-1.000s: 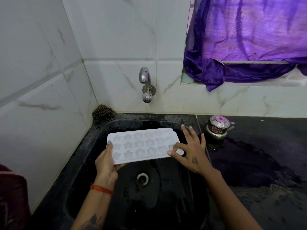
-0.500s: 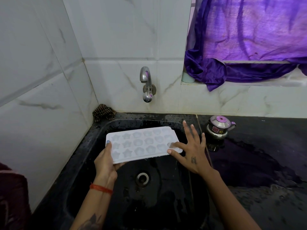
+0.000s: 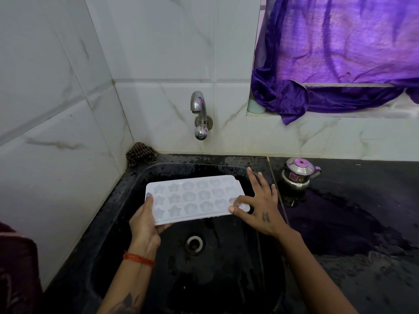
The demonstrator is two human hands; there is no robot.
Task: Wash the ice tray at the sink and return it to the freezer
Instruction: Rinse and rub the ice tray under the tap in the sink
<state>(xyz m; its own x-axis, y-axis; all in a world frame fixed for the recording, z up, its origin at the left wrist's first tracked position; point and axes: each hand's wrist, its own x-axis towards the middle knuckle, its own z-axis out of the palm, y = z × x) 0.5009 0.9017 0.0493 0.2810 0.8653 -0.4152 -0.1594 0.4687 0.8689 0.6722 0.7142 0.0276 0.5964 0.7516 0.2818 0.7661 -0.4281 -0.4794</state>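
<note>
Head view, only one. Corner sink station. Walls: large white tiles with faint grey veining, meeting at a corner behind the basin. Chrome tap (image 3: 200,114) mounted on the back wall, spout turned down; no water visible from it.

Sink (image 3: 136,177): black, deep, rim speckled with droplets, round drain (image 3: 194,244) at the bottom. Brown patterned cloth (image 3: 140,153) bunched in the back-left corner of the rim. To the right, black countertop (image 3: 362,223), wet, with a sheen of pooled water. Small steel kettle (image 3: 297,175) with a pink-topped lid stands on it near the wall, just beside the sink edge.

Upper right: window ledge with a purple curtain (image 3: 340,53) draped and bunched over it; a pale cup-like object (image 3: 255,107) sits half hidden at its left end.

White ice tray (image 3: 195,198), moulds star- and flower-shaped, is held roughly level over the basin, above the drain, cavities facing up. Left hand (image 3: 144,223) grips the near-left corner, thumb on top, fingers underneath; red thread at the wrist. Right hand (image 3: 260,209) is spread open, thumb and forefinger pressing the tray's right end, other fingers fanned clear. Dark red fabric (image 3: 15,264) at the lower left edge.
</note>
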